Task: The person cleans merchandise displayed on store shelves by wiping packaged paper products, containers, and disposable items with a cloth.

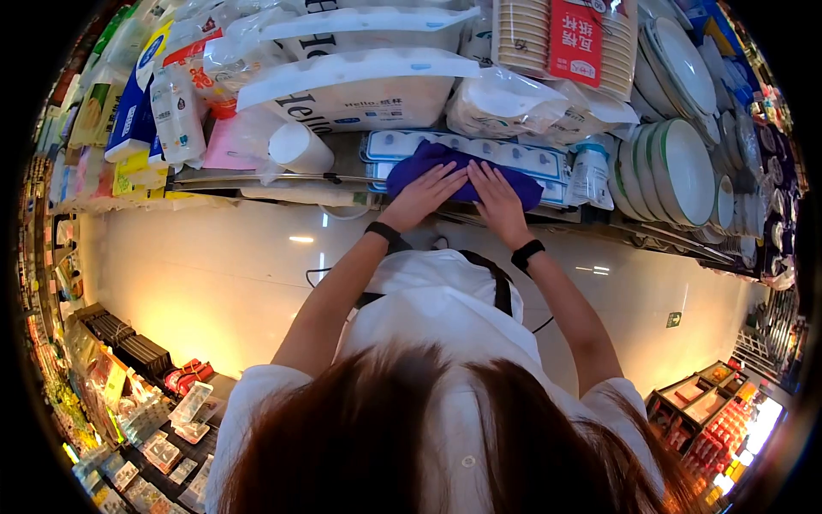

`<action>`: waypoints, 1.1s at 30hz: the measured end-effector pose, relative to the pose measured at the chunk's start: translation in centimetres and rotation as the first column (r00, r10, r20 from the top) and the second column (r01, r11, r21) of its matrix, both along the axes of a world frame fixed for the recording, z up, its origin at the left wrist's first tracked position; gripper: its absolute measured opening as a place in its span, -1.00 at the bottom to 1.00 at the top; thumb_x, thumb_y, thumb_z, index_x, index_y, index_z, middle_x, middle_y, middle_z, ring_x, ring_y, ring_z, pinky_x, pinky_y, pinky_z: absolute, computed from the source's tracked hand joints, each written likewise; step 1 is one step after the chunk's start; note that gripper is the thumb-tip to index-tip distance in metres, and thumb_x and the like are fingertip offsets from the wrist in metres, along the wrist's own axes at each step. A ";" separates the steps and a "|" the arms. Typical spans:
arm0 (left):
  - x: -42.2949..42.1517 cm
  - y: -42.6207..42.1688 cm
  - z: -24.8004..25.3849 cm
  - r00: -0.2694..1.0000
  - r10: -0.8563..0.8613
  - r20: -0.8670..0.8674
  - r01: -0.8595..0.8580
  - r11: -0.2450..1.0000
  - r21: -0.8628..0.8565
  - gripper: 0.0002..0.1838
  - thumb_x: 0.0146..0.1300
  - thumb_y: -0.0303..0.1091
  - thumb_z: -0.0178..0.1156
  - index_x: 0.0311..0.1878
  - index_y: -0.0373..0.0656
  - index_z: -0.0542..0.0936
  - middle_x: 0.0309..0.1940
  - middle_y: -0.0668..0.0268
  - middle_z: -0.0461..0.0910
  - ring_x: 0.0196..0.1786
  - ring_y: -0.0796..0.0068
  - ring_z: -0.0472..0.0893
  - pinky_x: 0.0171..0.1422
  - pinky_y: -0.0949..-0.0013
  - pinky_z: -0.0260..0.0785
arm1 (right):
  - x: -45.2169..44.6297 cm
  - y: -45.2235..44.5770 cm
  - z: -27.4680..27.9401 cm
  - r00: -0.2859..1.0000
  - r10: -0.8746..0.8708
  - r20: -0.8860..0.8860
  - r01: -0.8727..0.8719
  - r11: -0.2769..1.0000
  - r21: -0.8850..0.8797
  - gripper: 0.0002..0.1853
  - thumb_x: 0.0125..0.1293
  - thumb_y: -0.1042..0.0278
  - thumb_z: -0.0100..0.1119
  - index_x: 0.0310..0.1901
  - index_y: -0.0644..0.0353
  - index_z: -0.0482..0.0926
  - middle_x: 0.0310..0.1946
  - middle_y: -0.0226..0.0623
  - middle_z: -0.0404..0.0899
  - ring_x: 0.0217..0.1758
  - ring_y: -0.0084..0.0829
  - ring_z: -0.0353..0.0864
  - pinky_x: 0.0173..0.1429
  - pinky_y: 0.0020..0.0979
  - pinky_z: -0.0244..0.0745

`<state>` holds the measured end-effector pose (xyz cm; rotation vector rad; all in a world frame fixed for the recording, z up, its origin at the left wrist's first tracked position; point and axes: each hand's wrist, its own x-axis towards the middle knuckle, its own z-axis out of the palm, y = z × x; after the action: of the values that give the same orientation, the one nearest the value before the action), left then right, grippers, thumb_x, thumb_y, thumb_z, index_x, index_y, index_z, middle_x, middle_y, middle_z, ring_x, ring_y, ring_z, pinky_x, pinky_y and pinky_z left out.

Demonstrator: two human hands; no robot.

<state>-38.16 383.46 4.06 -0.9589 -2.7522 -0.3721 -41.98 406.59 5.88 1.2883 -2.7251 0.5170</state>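
Observation:
A dark purple cloth (pixel 524 190) lies folded and bunched along the shelf's front edge. My left hand (pixel 424 194) rests flat on its middle, fingers stretched out and close together. Beside it, my right hand (pixel 498 197) also lies flat on the cloth, its fingertips pointing away from me and nearly touching the left hand. Nothing is gripped in either hand. Under and behind the cloth are blue-and-white flat packs (pixel 539 159), partly covered by it. A white pouch-like pack (pixel 590 176) stands just right of the cloth.
Left on the shelf are a white paper cup (pixel 300 149) and bagged goods. Behind stand "Hello" paper cup packs (pixel 368 101) and a stack with a red label (pixel 576 41). Bowls and plates (pixel 685 171) stand on edge at right. Below is a shiny floor (pixel 197 265).

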 end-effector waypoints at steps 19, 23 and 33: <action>2.8 -12.1 3.4 0.982 0.038 0.183 -0.062 0.990 0.125 -0.41 0.29 -0.44 0.11 0.42 -0.20 0.34 0.43 0.21 0.35 0.50 0.17 0.29 0.59 0.11 0.11 | 1.2 -12.9 -1.2 0.993 0.102 -0.063 -0.107 0.991 -0.081 -0.32 0.27 0.39 0.02 0.45 0.30 0.21 0.46 -0.13 0.29 0.51 -0.24 0.29 0.56 -0.19 0.16; 1.7 -12.3 2.8 0.983 -0.058 0.173 0.054 0.998 0.026 -0.37 0.31 -0.37 0.14 0.46 -0.18 0.30 0.44 0.22 0.33 0.51 0.20 0.27 0.60 0.16 0.08 | 1.3 -11.7 -0.7 0.989 0.093 -0.119 -0.097 0.995 -0.025 -0.34 0.29 0.38 0.01 0.45 0.27 0.21 0.44 -0.15 0.30 0.50 -0.24 0.30 0.56 -0.20 0.16; -2.5 -4.6 3.5 0.961 -0.223 0.162 0.232 0.972 -0.039 -0.34 0.34 -0.30 0.17 0.50 0.06 0.26 0.54 0.25 0.18 0.58 0.23 0.14 0.65 0.14 -0.03 | 0.9 -2.9 -0.4 0.986 -0.026 -0.164 0.034 0.998 0.045 -0.31 0.31 0.38 0.00 0.50 0.17 0.16 0.47 -0.24 0.27 0.52 -0.29 0.27 0.60 -0.23 0.10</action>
<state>-40.66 378.91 7.60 -1.3210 -2.8110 -0.4224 -41.05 403.68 5.49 1.2382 -2.6320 0.3300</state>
